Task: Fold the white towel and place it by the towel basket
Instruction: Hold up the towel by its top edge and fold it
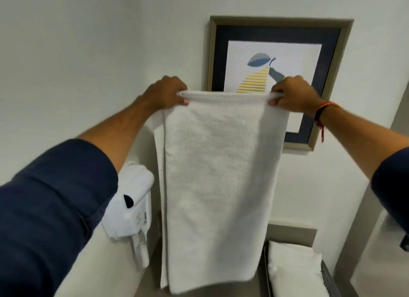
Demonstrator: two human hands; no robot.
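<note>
Left hand (pixel 168 93) pinched shut on top left corner of towel (pixel 219 175); right hand (pixel 292 94) clamped same way on top right corner

Towel held up in air before wall and framed picture (pixel 276 53), hanging doubled, layers showing along left edge

Judgement: soft, limp, light terry; no stiffness, sags unless edge kept taut; grip corners, bring together for next fold

Basket (pixel 327 274) low right, folded towel inside; hair dryer (pixel 132 203) on wall beside left forearm
</note>
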